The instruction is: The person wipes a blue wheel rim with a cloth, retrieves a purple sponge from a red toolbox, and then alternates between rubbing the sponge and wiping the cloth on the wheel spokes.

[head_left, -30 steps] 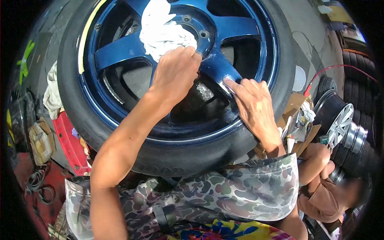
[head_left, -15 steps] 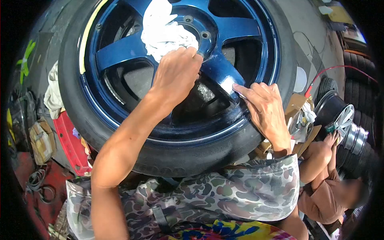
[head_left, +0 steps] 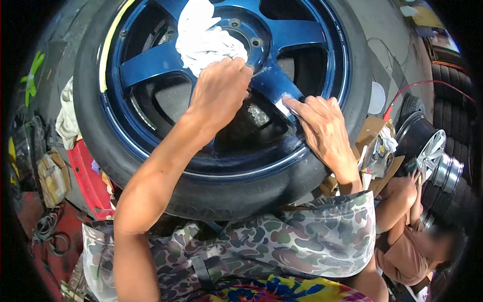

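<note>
A blue five-spoke wheel [head_left: 302, 35] in a black tyre [head_left: 236, 194] stands against my lap. My left hand [head_left: 221, 90] is closed on a white rag [head_left: 201, 38] that lies over the hub. My right hand [head_left: 322, 126] presses a small pale piece, sandpaper or a pad, flat against the lower right spoke [head_left: 274, 83], where the blue paint looks scuffed and whitish.
Another person in brown [head_left: 407, 241] crouches at the lower right beside a silver rim [head_left: 430, 153] and stacked tyres [head_left: 453, 95]. Cardboard scraps [head_left: 370, 133] and a red wire [head_left: 422, 85] lie to the right. A red box [head_left: 88, 181], a cloth [head_left: 65, 118] and cables [head_left: 48, 226] sit at left.
My right hand slid back up and left along the spoke after having moved outward toward the rim. My left hand stays put on the rag. The person's hand at right shifted.
</note>
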A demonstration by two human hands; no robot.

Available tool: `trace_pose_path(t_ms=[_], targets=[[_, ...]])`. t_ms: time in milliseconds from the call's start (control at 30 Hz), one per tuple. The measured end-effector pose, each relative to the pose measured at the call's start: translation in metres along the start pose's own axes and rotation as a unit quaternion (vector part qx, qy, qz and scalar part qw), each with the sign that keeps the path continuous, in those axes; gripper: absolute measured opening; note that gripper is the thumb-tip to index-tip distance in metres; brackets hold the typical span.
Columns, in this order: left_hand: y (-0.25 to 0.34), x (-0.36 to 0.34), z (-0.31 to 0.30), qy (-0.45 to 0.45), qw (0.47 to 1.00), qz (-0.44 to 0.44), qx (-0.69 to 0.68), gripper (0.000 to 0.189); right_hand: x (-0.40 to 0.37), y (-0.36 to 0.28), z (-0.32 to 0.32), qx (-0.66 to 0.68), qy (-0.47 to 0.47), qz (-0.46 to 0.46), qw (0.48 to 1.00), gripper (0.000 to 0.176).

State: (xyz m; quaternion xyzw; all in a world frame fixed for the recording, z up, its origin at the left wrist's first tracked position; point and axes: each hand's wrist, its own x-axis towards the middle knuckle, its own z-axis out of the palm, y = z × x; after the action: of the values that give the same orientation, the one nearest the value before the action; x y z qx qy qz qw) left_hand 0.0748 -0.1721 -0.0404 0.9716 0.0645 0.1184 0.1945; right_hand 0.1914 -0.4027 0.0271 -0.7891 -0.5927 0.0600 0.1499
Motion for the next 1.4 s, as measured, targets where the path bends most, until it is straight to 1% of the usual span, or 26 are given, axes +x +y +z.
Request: trace_pose_path(t_ms=[100,167,300,367,433,500,567,633,700,767,833,967,1033,1167,1233,1300,1333,1400], targets=[[-0.002,-0.001,-0.001,0.002,1.000,-0.002,-0.009,0.033,-0.002,0.003,-0.004,0.000,-0.013,0.001,1.000,0.037],[0.000,-0.004,-0.001,-0.002,1.000,-0.006,-0.009,0.033,-0.002,0.004,-0.009,-0.003,-0.037,0.006,0.999,0.035],[0.002,0.000,-0.001,-0.005,1.000,-0.005,0.001,0.033,0.007,0.004,0.001,0.004,0.008,-0.013,1.000,0.033],[-0.001,-0.002,-0.002,-0.003,1.000,-0.007,-0.001,0.033,0.001,0.003,-0.005,0.011,0.002,-0.007,1.000,0.034],[-0.001,-0.002,0.000,0.005,1.000,0.000,0.001,0.033,-0.007,0.003,-0.013,-0.002,-0.046,0.011,0.999,0.035],[0.000,-0.004,-0.001,0.001,1.000,-0.008,0.006,0.033,-0.006,0.001,-0.012,-0.004,-0.049,0.016,0.999,0.036],[0.003,-0.001,-0.001,0.000,1.000,-0.004,0.015,0.033,0.002,0.002,-0.006,-0.005,-0.011,-0.008,1.000,0.036],[0.001,-0.001,-0.003,-0.016,1.000,-0.013,0.006,0.033,0.001,0.001,-0.004,-0.005,0.004,-0.003,1.000,0.035],[-0.001,-0.001,-0.002,-0.010,1.000,-0.009,0.008,0.033,-0.006,0.001,-0.008,-0.003,-0.033,0.015,0.999,0.033],[-0.002,-0.003,0.000,-0.005,1.000,-0.007,0.001,0.033,-0.007,-0.001,-0.012,-0.008,-0.047,0.023,0.999,0.033],[0.000,-0.002,-0.002,-0.009,1.000,-0.009,0.020,0.033,-0.005,0.000,-0.010,0.008,-0.021,0.011,1.000,0.033],[-0.001,0.000,-0.004,-0.020,1.000,-0.015,0.008,0.033,-0.005,0.002,-0.004,0.032,-0.008,0.016,0.999,0.034],[-0.001,-0.002,-0.002,-0.006,1.000,-0.003,0.000,0.033,-0.005,0.000,-0.010,0.032,-0.016,0.020,0.999,0.033],[0.001,0.000,-0.002,-0.013,1.000,-0.012,0.016,0.034,-0.004,0.001,-0.007,0.010,-0.021,0.016,1.000,0.033],[0.001,0.000,-0.004,-0.025,0.999,-0.019,0.003,0.034,-0.002,0.000,-0.005,0.020,-0.015,0.021,0.999,0.033],[-0.001,-0.001,-0.003,-0.012,1.000,-0.012,0.005,0.034,-0.006,-0.001,-0.009,0.036,-0.014,0.022,0.999,0.033],[0.000,-0.001,-0.001,0.000,1.000,-0.005,0.002,0.034,-0.009,-0.002,-0.012,0.032,-0.024,0.027,0.999,0.033],[0.001,-0.001,-0.002,-0.005,1.000,-0.009,0.002,0.034,-0.008,-0.004,-0.015,0.028,-0.039,0.037,0.998,0.033]])
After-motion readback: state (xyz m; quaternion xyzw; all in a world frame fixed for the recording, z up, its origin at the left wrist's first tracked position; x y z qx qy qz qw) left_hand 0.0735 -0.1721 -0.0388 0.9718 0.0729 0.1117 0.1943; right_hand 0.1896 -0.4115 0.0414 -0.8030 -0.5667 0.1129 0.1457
